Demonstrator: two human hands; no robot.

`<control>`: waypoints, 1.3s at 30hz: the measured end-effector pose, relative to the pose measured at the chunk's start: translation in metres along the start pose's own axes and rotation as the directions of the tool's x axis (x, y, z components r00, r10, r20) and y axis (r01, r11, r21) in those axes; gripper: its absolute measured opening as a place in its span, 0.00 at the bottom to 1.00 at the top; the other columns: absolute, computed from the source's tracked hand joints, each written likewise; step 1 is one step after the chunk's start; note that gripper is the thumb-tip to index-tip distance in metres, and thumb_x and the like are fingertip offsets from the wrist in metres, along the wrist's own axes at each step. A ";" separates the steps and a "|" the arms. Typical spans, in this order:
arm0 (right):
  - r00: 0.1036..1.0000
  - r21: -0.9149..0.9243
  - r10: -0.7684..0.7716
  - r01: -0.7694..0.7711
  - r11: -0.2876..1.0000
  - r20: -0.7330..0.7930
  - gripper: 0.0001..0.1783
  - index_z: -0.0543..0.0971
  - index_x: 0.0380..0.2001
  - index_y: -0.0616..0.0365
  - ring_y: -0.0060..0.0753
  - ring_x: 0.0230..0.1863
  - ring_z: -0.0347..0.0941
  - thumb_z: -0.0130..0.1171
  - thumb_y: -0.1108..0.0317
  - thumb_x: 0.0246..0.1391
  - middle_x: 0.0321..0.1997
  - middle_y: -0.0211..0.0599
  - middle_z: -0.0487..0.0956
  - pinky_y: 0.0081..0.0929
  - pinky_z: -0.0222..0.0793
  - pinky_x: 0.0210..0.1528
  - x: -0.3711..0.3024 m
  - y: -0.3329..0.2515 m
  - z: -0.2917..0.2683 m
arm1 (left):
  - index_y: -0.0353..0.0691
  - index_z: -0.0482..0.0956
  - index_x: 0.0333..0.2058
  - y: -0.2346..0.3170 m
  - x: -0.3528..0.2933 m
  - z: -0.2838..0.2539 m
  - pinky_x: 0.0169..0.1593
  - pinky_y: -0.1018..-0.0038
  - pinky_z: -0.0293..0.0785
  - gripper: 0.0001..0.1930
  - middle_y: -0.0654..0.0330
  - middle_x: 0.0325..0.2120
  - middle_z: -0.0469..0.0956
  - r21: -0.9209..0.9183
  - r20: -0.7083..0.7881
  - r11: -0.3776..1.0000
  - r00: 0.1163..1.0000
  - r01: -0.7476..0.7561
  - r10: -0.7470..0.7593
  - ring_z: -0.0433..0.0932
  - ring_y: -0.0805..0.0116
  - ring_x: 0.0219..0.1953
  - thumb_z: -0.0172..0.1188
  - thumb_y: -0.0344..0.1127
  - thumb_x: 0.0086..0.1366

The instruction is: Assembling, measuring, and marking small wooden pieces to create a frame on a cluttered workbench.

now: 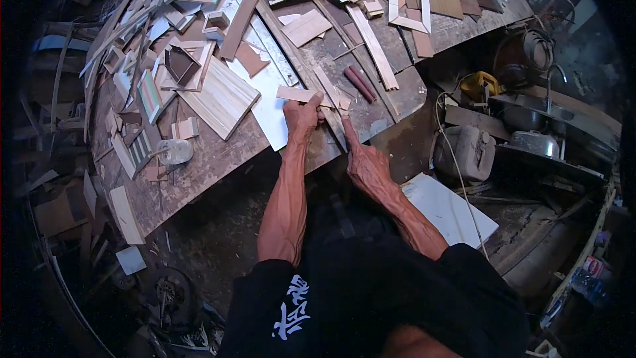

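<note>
My left hand (302,119) grips a short, pale wooden strip (291,94) at the front edge of the workbench, thumb on top. The strip lies across a long narrow batten (326,85) on the bench. My right hand (368,167) stretches its index finger to the strip's right end, by a small wood block (344,103). Its other fingers are curled and partly hidden, and nothing shows in them. Just beyond, to the right, lies a pair of dark red-brown rods (360,84). A white board (270,107) lies left of my left hand.
The workbench (199,182) carries wood scraps, a ribbed panel (220,98), small frames and a white rectangular frame (409,1). A plastic cup (176,152) stands near its left front edge. At right are a jerrycan (465,153), a sink (530,119) and a hanging cord (457,166).
</note>
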State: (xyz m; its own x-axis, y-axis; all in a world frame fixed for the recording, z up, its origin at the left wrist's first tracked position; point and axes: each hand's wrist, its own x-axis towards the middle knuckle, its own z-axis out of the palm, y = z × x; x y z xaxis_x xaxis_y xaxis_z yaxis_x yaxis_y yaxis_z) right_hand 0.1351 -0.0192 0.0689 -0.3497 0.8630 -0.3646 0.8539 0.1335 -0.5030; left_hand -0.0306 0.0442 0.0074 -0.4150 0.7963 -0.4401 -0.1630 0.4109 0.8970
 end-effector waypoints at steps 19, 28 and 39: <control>1.000 0.016 0.008 -0.008 1.000 -0.005 0.43 0.46 0.68 0.39 0.62 0.24 0.74 0.47 0.72 0.48 0.21 0.60 0.75 0.53 0.67 0.30 0.004 0.004 0.001 | 0.29 0.78 0.28 -0.022 0.009 0.002 0.18 0.75 0.67 0.13 0.59 0.16 0.76 0.036 -0.014 0.987 0.988 -0.153 0.154 0.73 0.73 0.14 0.64 0.37 0.55; 1.000 0.014 -0.002 0.002 1.000 -0.019 0.43 0.46 0.68 0.40 0.62 0.24 0.74 0.48 0.72 0.48 0.22 0.60 0.76 0.54 0.67 0.29 0.003 0.004 -0.002 | 0.29 0.77 0.26 -0.012 0.002 0.002 0.18 0.75 0.66 0.13 0.59 0.15 0.74 0.016 0.016 0.995 0.995 -0.098 0.098 0.72 0.73 0.13 0.64 0.37 0.56; 1.000 -0.001 -0.008 0.008 1.000 -0.028 0.44 0.46 0.68 0.42 0.61 0.25 0.75 0.48 0.73 0.47 0.22 0.60 0.76 0.53 0.68 0.30 0.001 0.001 0.003 | 0.31 0.76 0.26 -0.010 0.002 0.002 0.18 0.76 0.66 0.12 0.62 0.15 0.74 -0.032 0.033 0.991 0.991 -0.130 0.131 0.70 0.75 0.13 0.63 0.36 0.57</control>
State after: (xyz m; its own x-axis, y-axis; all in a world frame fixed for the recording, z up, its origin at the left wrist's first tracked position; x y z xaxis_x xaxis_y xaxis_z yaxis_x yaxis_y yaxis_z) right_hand 0.1341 -0.0193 0.0656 -0.3458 0.8752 -0.3385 0.8514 0.1410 -0.5052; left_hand -0.0278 0.0424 -0.0024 -0.4031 0.8573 -0.3203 -0.1368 0.2896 0.9473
